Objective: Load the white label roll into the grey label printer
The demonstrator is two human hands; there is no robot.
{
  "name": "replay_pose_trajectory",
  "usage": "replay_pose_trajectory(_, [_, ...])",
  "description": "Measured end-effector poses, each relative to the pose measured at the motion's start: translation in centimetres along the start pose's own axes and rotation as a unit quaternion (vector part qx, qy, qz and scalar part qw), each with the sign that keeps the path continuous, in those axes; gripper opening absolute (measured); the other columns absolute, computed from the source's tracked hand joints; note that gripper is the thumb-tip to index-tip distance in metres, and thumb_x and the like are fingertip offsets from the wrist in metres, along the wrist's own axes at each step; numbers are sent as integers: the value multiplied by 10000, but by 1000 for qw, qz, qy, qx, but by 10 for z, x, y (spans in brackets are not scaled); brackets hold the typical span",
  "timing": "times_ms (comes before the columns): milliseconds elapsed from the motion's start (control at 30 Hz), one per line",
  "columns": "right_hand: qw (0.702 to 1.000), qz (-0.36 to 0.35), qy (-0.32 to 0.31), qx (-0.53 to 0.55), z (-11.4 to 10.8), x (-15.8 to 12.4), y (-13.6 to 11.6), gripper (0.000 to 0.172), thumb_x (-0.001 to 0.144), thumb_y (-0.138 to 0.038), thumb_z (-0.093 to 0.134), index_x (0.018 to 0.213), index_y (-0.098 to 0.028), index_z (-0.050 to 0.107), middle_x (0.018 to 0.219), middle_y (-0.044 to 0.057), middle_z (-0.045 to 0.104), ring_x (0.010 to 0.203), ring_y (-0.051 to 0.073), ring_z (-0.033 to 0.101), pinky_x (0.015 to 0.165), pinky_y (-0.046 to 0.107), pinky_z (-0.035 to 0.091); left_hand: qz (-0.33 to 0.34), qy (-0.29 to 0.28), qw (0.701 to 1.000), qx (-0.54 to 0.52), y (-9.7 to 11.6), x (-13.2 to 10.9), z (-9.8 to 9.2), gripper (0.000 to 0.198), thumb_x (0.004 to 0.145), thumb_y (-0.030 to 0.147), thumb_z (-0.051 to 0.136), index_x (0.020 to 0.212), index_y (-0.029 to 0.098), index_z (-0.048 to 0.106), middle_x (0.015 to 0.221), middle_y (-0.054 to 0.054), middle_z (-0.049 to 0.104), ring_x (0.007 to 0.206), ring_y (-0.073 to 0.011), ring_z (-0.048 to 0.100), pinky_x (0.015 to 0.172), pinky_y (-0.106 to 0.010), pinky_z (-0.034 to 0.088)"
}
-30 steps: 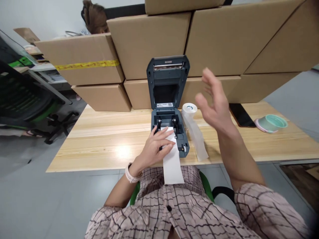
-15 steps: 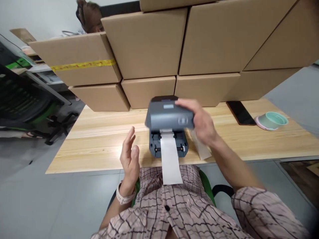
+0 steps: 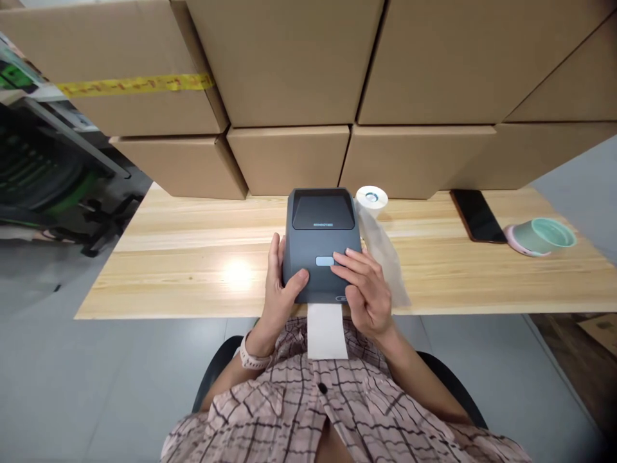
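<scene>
A dark grey label printer point(image 3: 321, 244) sits at the front of the wooden table with its lid down. From its front slot a white paper strip point(image 3: 327, 331) hangs over the table edge toward my lap. My left hand point(image 3: 282, 286) clasps the printer's left side, fingers along the wall and thumb on the lid. On the front right corner lies my right hand point(image 3: 364, 289), its fingers bent over the lid beside the light blue button and its thumb tucked at the corner. A label roll point(image 3: 371, 197) stands behind the printer's right side, with a loose translucent strip point(image 3: 385, 257) trailing forward.
Stacked cardboard boxes point(image 3: 289, 161) form a wall along the back of the wooden table point(image 3: 193, 257). To the right lie a dark phone point(image 3: 478, 215) and a green cup point(image 3: 544, 235) on a pink base. An office chair point(image 3: 43, 167) stands on the floor at left.
The printer's raised lid has come down, covering the inside. My left hand has moved from the air onto the printer's side. My right hand has come down and nearer with the lid.
</scene>
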State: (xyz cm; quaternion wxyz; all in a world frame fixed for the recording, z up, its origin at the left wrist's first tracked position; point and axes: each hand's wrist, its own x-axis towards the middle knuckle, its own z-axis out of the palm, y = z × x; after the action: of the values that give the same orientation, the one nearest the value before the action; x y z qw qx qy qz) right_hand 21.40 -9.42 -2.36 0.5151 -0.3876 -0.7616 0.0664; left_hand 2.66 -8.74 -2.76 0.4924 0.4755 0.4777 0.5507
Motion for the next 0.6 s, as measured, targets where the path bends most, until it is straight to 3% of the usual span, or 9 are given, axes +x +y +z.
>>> replay_pose_trajectory(200, [999, -5, 37, -14, 8, -1, 2, 340, 1000, -139, 454, 1223, -268, 676, 1239, 49, 763, 1271, 242, 651, 1160, 524, 442, 29, 5, 999, 26, 3, -5, 1, 804, 912, 497, 709, 1603, 312, 341, 1708, -79, 324, 1577, -314, 307, 1267, -439, 329])
replay_pose_trajectory(267, [999, -5, 33, -14, 7, 1, 2, 341, 1001, -146, 453, 1240, -267, 664, 1241, 48, 762, 1262, 242, 655, 1154, 527, 445, 57, 28, 997, 52, 0, -18, -3, 739, 923, 444, 711, 1574, 326, 380, 1677, -77, 367, 1526, -283, 385, 1221, -415, 376])
replay_pose_trajectory(333, [1000, -2, 27, -11, 5, 2, 1, 349, 1004, -153, 448, 1269, -262, 647, 1245, 53, 760, 1253, 239, 657, 1148, 522, 446, 111, 101, 985, 82, -8, -35, -9, 590, 909, 374, 740, 1452, 315, 517, 1515, -75, 530, 1323, -224, 555, 1073, -350, 476])
replay_pose_trajectory(367, [1000, 0, 23, -10, 5, 3, 0, 356, 1006, -157, 444, 1286, -259, 638, 1247, 55, 759, 1252, 237, 655, 1147, 517, 446, 144, 158, 974, 80, -12, -44, -12, 404, 909, 353, 740, 1289, 287, 622, 1291, -54, 640, 1089, -177, 627, 922, -300, 513])
replay_pose_trajectory(400, [1000, 3, 19, -11, 4, 5, -1, 361, 1009, -161, 439, 1299, -256, 631, 1248, 58, 758, 1252, 236, 653, 1143, 510, 446, 153, 177, 971, 56, -16, -53, -15, 160, 937, 353, 702, 1053, 247, 674, 1014, -22, 669, 873, -144, 613, 783, -270, 501])
replay_pose_trajectory(467, [1000, 10, 12, -22, 4, 7, -5, 359, 1017, -174, 438, 1316, -244, 625, 1260, 68, 754, 1257, 238, 646, 1126, 492, 452, 49, 80, 996, 14, -21, -64, -19, 363, 973, 436, 632, 711, 186, 602, 676, 8, 555, 630, -116, 494, 609, -249, 413])
replay_pose_trajectory(500, [999, 14, 9, -31, 3, 8, -8, 350, 1023, -185, 441, 1315, -237, 628, 1272, 74, 751, 1261, 242, 642, 1114, 483, 454, -37, 6, 999, -18, -21, -67, -19, 472, 961, 497, 627, 624, 178, 546, 587, 20, 493, 555, -103, 433, 548, -246, 360])
replay_pose_trajectory(567, [998, 24, 1, -58, 2, 10, -14, 326, 1041, -215, 447, 1301, -226, 643, 1307, 79, 742, 1268, 248, 632, 1085, 466, 453, -215, -120, 966, -83, -17, -68, -18, 544, 863, 590, 707, 570, 172, 519, 514, 37, 447, 466, -75, 345, 477, -240, 265])
replay_pose_trajectory(600, [997, 28, -5, -73, 1, 11, -17, 317, 1051, -233, 447, 1294, -224, 649, 1330, 78, 733, 1272, 249, 626, 1071, 456, 451, -278, -154, 942, -111, -14, -66, -16, 546, 794, 604, 767, 568, 169, 527, 500, 44, 443, 440, -61, 314, 458, -237, 229])
